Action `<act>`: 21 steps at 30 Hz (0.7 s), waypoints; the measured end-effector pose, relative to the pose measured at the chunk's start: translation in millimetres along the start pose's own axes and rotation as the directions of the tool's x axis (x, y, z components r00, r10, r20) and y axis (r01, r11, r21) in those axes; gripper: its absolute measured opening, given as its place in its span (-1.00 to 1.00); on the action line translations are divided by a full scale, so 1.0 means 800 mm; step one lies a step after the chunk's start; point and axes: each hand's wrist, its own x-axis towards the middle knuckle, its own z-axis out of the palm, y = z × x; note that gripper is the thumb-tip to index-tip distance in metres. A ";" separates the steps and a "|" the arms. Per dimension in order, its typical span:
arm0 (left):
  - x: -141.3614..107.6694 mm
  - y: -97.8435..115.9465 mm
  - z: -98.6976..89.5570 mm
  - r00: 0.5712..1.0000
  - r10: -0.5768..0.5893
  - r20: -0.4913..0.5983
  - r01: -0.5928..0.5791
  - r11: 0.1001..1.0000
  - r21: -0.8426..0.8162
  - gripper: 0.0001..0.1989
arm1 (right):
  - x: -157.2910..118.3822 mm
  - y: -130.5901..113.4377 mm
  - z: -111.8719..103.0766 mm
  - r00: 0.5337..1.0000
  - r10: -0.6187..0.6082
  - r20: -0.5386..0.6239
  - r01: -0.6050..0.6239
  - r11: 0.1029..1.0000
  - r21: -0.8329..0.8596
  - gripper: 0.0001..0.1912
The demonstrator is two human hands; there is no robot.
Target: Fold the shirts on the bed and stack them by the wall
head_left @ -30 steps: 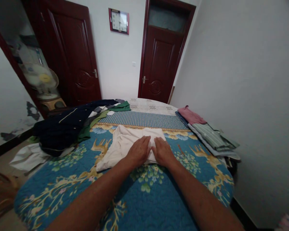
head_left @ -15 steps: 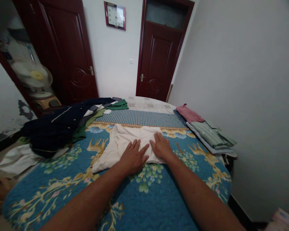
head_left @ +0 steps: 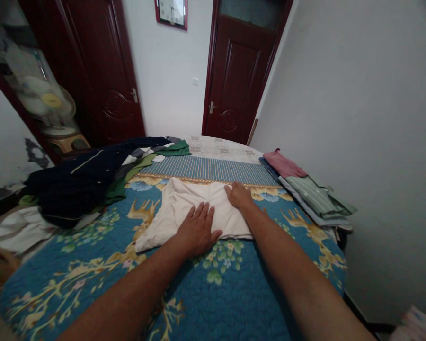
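Observation:
A cream-coloured folded garment (head_left: pixel 184 199) lies on the blue patterned quilt in front of me, its exact kind unclear. My left hand (head_left: pixel 199 230) rests flat on its middle and near edge, fingers stretched out. At the garment's far right corner is my right hand (head_left: pixel 239 195), its fingers curled in and closed on the cloth; the fingertips are partly hidden. Wrinkles run across the left part of the cloth, while the right part looks flatter.
The quilt (head_left: pixel 244 293) covers a rounded table-like surface. A heap of dark and green clothes (head_left: pixel 81 180) lies left, with white cloth (head_left: pixel 21 232) below it. Folded clothes (head_left: pixel 308 194) are stacked right, beside the wall. Behind stand two doors and a fan (head_left: pixel 51 100).
My right hand has slid from the garment's right part to its far right corner, its fingers curling in. My left hand stays flat on the cloth. The view has tilted slightly down.

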 end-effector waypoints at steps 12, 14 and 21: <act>0.000 0.004 -0.007 0.999 -0.021 0.040 0.020 1.000 0.015 -0.15 | -0.044 -0.008 -0.017 0.968 -0.172 -0.183 0.144 0.977 -0.157 -0.47; 0.000 0.004 -0.008 0.998 -0.019 0.053 0.018 1.000 0.022 -0.15 | -0.056 -0.003 -0.015 0.970 -0.192 -0.147 0.171 0.974 -0.147 -0.48; 0.001 -0.002 -0.004 0.999 -0.011 0.044 0.010 1.000 0.029 -0.14 | -0.113 0.011 -0.011 0.987 -0.159 0.000 0.158 0.982 -0.104 -0.28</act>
